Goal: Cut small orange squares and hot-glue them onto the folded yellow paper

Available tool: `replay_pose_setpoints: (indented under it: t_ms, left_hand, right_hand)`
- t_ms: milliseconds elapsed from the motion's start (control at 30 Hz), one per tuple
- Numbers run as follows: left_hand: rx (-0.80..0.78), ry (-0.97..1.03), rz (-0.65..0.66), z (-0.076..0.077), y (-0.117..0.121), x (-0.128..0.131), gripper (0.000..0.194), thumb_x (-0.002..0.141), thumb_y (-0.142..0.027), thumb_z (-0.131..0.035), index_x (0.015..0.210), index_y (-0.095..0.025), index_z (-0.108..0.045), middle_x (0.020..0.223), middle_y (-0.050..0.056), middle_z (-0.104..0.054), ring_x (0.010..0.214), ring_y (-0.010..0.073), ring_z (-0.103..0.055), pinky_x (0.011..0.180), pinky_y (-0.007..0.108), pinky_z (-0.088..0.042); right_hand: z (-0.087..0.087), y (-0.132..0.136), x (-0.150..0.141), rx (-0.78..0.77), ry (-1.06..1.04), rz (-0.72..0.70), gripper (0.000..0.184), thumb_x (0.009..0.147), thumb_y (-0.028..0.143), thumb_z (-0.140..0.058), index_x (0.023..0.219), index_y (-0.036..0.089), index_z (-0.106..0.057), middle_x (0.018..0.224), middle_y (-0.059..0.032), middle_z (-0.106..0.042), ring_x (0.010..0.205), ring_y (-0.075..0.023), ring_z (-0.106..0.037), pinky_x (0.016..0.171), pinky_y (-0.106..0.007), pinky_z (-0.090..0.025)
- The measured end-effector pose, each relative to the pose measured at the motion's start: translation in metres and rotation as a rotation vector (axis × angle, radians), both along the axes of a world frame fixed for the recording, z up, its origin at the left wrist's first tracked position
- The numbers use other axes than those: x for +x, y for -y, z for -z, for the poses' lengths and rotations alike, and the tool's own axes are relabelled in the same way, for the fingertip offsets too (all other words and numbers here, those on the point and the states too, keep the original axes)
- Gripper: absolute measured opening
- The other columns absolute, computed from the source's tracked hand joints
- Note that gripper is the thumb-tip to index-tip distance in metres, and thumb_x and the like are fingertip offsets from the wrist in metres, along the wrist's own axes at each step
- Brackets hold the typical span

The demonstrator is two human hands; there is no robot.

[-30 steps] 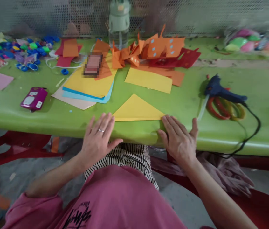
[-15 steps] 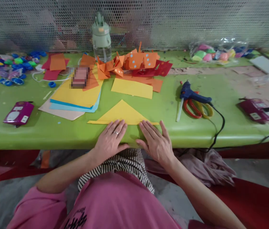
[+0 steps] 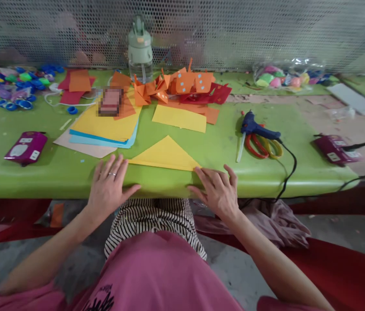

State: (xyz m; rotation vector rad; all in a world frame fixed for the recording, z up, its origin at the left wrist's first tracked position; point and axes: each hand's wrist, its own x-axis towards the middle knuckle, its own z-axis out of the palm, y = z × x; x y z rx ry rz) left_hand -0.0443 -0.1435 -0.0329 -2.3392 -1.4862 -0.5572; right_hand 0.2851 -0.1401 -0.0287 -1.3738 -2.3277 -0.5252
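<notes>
A sheet of yellow paper, folded to a triangle with a narrow folded strip along its near edge, lies flat close to the table's front. My left hand rests palm down at the triangle's left corner, its fingers stretched out and covering that tip. At the right corner, the fingertips of my right hand press on the paper, with the fingers extended and the thumb apart. Behind the triangle lies a flat yellow paper rectangle.
Orange folded paper pieces and a water bottle stand at the back. Stacked coloured paper lies left of centre. To the right are a glue gun with a cord, scissors and a purple packet. Another purple packet sits left.
My left hand has slid left along the folded strip to the paper's left corner. My right hand stays near the right corner. The triangle has turned slightly, its right end nearer me.
</notes>
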Motion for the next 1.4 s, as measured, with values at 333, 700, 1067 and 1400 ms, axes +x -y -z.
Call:
replay_pose_setpoints:
  t_ms: [333,700,1067,1400]
  left_hand:
    - [-0.164,-0.019,0.279,0.009,-0.020,0.115,0.091,0.092,-0.073,-0.032,0.145,0.000,-0.046,0.151,0.022,-0.047,0.144,0.0290,-0.043,0.122,0.043,-0.026]
    - [-0.108,0.031,0.076,0.004,-0.029,0.009,0.099,0.087,-0.082,-0.028,0.142,-0.002,-0.048,0.145,0.023,-0.055,0.137,0.0340,-0.050,0.115,0.049,-0.037]
    - [0.153,-0.089,0.437,-0.022,-0.028,0.067,0.025,0.094,-0.009,-0.052,0.116,-0.015,-0.063,0.111,0.008,-0.073,0.086,0.0183,-0.067,0.070,0.029,-0.052]
    - [-0.149,-0.039,0.491,0.001,-0.037,0.069,0.088,0.083,-0.071,-0.057,0.147,-0.011,-0.045,0.148,0.023,-0.051,0.136,0.0444,-0.048,0.110,0.058,-0.041]
  right_hand:
    - [-0.003,0.004,-0.024,0.024,0.039,-0.007,0.038,0.096,0.037,-0.057,0.131,0.024,-0.060,0.100,-0.0060,-0.074,0.088,-0.0245,-0.062,0.104,-0.047,-0.037]
    - [-0.009,0.000,-0.015,0.164,0.093,-0.080,0.035,0.093,0.042,-0.066,0.113,0.013,-0.067,0.082,-0.0038,-0.072,0.076,-0.0198,-0.059,0.098,-0.043,-0.039]
    - [-0.058,0.020,-0.048,0.087,-0.017,-0.154,0.011,0.091,0.017,-0.063,0.100,0.021,-0.068,0.076,0.0009,-0.073,0.068,-0.0164,-0.058,0.086,-0.038,-0.041]
    - [-0.040,-0.058,0.006,-0.365,-0.139,-0.155,0.045,0.103,0.033,-0.037,0.143,0.016,-0.051,0.147,-0.0147,-0.056,0.132,-0.0292,-0.055,0.105,-0.050,-0.041]
